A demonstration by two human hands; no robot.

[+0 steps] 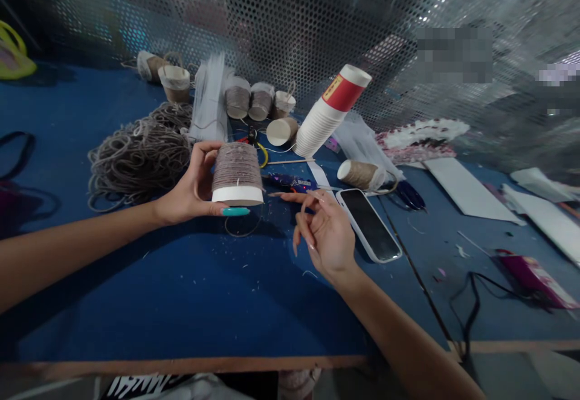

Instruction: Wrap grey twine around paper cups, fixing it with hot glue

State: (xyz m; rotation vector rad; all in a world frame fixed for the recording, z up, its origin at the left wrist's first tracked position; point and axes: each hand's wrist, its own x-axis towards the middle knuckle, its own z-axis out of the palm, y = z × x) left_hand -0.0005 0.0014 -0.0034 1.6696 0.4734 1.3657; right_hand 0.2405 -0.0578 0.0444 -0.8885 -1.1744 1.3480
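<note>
My left hand (193, 185) grips a paper cup wrapped in grey-brown cord (237, 172), upside down with its white rim at the bottom, held just above the blue table (181, 291). My right hand (324, 234) hovers to the right of the cup, palm turned up and fingers loosely curled and apart, with nothing visible in them. A thin loop of cord lies on the table under the cup. A phone (369, 225) lies face up right beside my right hand.
A loose pile of grey cord (140, 152) lies at the left. Several cord-wrapped cups (249, 101) stand at the back. A tilted stack of paper cups (330, 113) leans near the mesh screen (290, 19). White sheets (466, 191) and a black cable (471, 303) lie at right.
</note>
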